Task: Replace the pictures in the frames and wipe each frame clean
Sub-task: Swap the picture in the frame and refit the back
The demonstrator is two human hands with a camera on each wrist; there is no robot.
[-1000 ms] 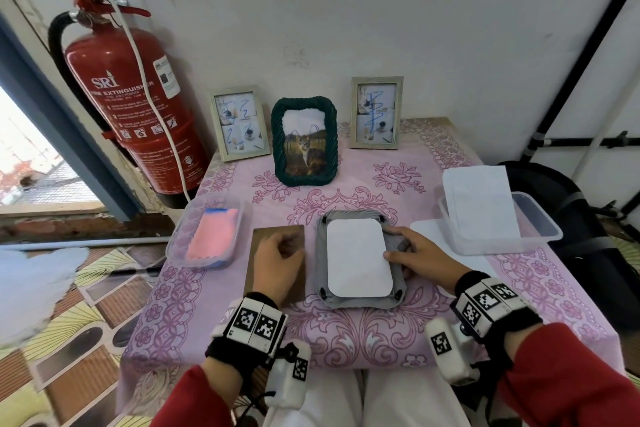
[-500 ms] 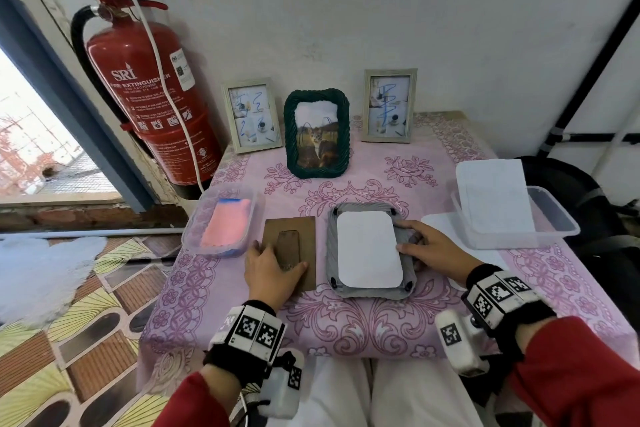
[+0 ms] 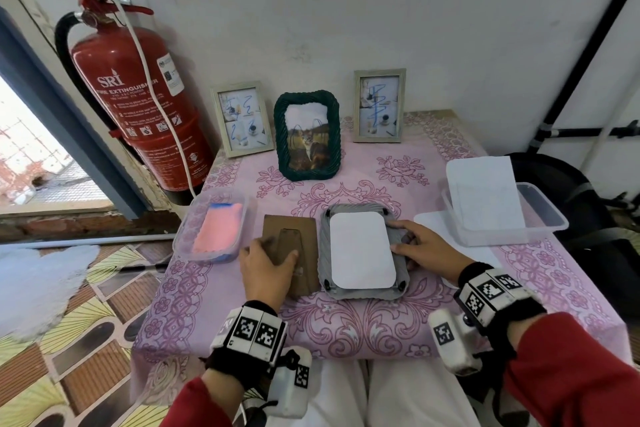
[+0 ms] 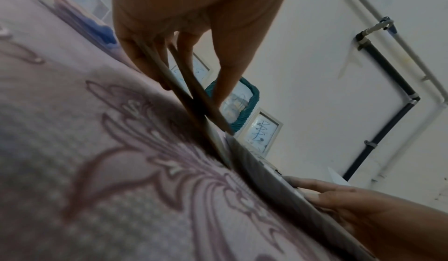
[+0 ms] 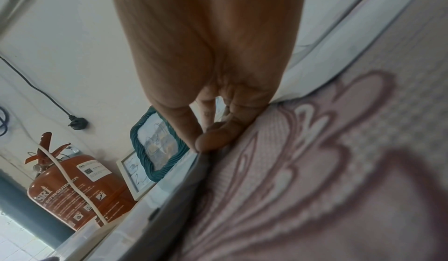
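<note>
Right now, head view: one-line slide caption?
Left hand grips brown backing board; right hand steadies face-down grey frame holding white sheet.

White wall (image 3: 346,10) (daylit), patterned floor (image 3: 69,340)

Backing board (image 3: 290,250) left of frame (image 3: 362,255)

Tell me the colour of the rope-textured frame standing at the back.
Dark green frame, clearest in the head view.
</note>
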